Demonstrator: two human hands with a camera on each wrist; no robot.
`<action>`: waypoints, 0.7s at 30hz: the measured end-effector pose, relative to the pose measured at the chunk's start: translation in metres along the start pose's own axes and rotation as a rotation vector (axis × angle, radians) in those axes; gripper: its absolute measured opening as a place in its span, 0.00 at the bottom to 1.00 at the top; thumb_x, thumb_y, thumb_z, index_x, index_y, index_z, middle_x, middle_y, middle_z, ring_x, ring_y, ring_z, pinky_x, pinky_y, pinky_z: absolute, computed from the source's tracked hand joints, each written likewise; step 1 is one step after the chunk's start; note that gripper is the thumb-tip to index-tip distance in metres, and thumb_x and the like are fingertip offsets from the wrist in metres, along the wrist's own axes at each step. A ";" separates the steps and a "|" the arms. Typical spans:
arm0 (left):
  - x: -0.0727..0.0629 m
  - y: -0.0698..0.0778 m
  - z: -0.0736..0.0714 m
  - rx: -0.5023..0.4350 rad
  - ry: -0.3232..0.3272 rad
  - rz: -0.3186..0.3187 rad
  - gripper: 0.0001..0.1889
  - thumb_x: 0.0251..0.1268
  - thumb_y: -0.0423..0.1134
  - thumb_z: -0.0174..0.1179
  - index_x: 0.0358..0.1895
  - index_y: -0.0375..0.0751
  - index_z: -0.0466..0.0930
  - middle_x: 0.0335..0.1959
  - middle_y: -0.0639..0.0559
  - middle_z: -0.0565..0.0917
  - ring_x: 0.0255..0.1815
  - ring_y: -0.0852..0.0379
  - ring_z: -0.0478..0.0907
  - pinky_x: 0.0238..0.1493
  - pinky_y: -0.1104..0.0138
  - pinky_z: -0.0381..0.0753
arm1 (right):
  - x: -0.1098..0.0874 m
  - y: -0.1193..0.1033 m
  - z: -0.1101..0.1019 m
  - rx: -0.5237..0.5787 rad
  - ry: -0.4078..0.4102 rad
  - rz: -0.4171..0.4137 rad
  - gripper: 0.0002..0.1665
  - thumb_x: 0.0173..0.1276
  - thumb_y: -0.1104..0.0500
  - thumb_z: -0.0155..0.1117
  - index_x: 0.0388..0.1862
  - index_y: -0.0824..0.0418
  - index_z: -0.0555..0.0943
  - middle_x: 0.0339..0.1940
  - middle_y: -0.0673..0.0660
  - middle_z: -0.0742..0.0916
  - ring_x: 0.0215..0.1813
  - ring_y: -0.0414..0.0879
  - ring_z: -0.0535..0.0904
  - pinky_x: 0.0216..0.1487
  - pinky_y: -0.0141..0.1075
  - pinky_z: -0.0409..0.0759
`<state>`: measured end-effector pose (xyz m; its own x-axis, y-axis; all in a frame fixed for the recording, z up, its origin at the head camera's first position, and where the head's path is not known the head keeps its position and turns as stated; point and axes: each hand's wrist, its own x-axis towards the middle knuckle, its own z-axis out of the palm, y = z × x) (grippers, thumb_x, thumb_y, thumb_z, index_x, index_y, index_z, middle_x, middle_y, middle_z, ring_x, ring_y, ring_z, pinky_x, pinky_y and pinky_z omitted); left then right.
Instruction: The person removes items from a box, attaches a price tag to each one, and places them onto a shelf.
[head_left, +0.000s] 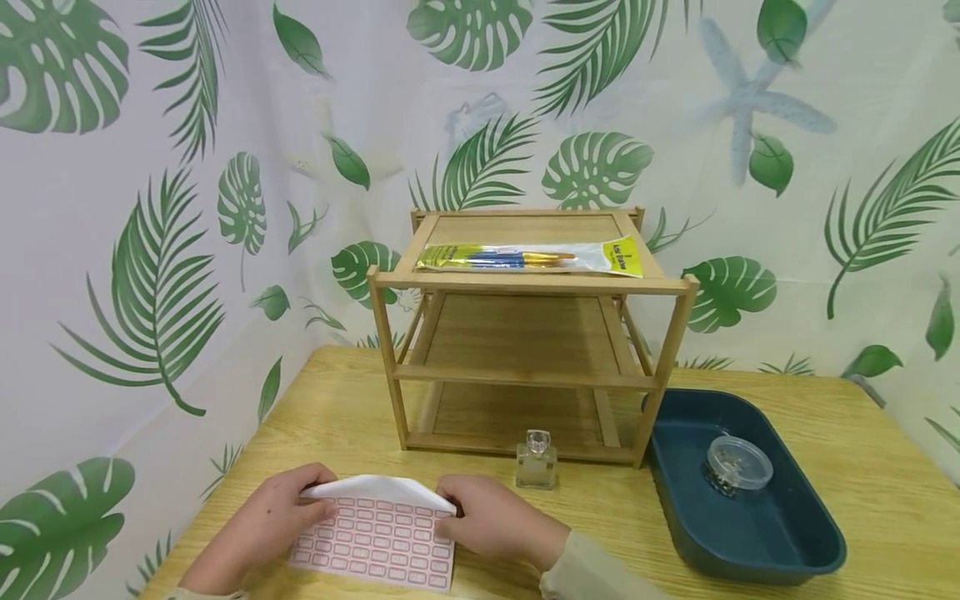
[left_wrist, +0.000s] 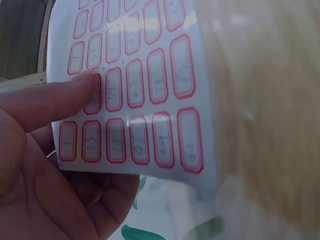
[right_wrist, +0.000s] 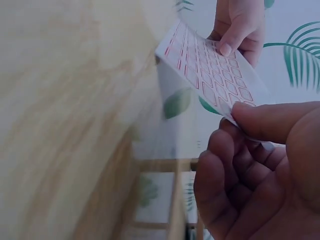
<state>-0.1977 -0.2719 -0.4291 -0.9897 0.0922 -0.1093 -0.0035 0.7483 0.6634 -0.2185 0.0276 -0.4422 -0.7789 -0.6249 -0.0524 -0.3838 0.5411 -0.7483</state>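
Observation:
Both hands hold up a white sheet of red-bordered label stickers in front of the wooden rack. At its left edge my left hand pinches it, thumb on the printed face and fingers behind. My right hand grips the right edge the same way, as the right wrist view also shows. The sheet's top edge bends over, showing its plain white back. Up close in the left wrist view, the stickers bear faint handwritten marks. Beyond my right hand, a small glass bottle stands upright on the table.
A wooden rack stands at the back, with a packet of paintbrushes on its top shelf. To the right lies a dark blue tray containing a round clear container. Leaf-patterned sheeting covers the walls behind the table.

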 end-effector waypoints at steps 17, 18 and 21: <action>0.013 0.057 0.018 -0.146 -0.108 0.287 0.06 0.68 0.39 0.67 0.44 0.47 0.81 0.38 0.55 0.83 0.36 0.54 0.76 0.35 0.62 0.78 | -0.071 0.022 -0.062 0.241 0.027 0.005 0.07 0.74 0.58 0.64 0.39 0.59 0.77 0.28 0.52 0.83 0.22 0.40 0.70 0.21 0.32 0.70; 0.014 0.060 0.020 -0.159 -0.114 0.295 0.06 0.68 0.39 0.67 0.44 0.47 0.81 0.38 0.55 0.83 0.36 0.54 0.76 0.34 0.62 0.78 | -0.075 0.025 -0.066 0.266 0.023 0.004 0.07 0.75 0.58 0.64 0.40 0.60 0.77 0.29 0.53 0.83 0.21 0.41 0.70 0.21 0.32 0.70; 0.018 0.071 0.026 -0.189 -0.127 0.320 0.07 0.70 0.39 0.66 0.46 0.48 0.81 0.38 0.54 0.82 0.37 0.53 0.76 0.35 0.63 0.79 | -0.086 0.034 -0.081 0.304 0.029 0.007 0.07 0.76 0.59 0.62 0.42 0.63 0.76 0.35 0.56 0.85 0.23 0.44 0.72 0.22 0.34 0.72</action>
<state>-0.2121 -0.2004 -0.4035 -0.9194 0.3911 0.0423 0.2645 0.5349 0.8024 -0.2051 0.1450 -0.4096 -0.7966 -0.6030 -0.0429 -0.2153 0.3492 -0.9120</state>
